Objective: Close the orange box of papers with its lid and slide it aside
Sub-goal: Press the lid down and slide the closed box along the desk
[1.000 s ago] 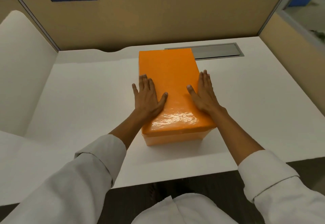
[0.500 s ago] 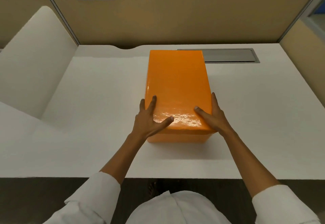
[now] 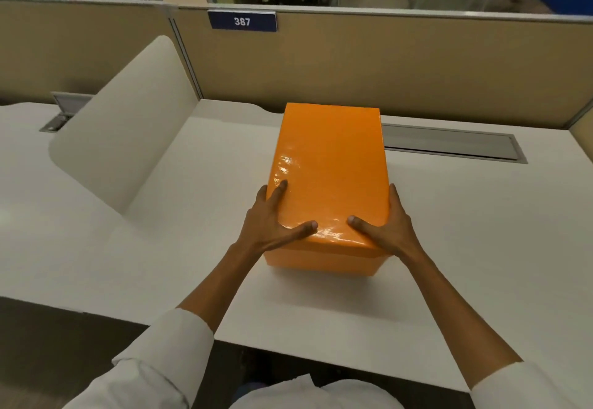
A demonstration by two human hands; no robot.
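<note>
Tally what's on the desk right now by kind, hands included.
Orange box: 1
Orange lid, seated on the box: 1
Hands gripping the lid's near corners: 2, left hand and right hand
White divider panel standing at the desk's left: 1
Grey cable hatches: 2
Total: 7

Only one piece of text is being shown — the number "387", printed in white figures on a dark blue plate point(image 3: 242, 21). The plate is being carried at the top edge of the tan partition point(image 3: 385, 65) behind the desk, just below the partition's grey rail. No brand, label or writing is being displayed on the orange box point(image 3: 330, 168) or its lid — the glossy surface is being seen plain, with nothing legible on it.
</note>
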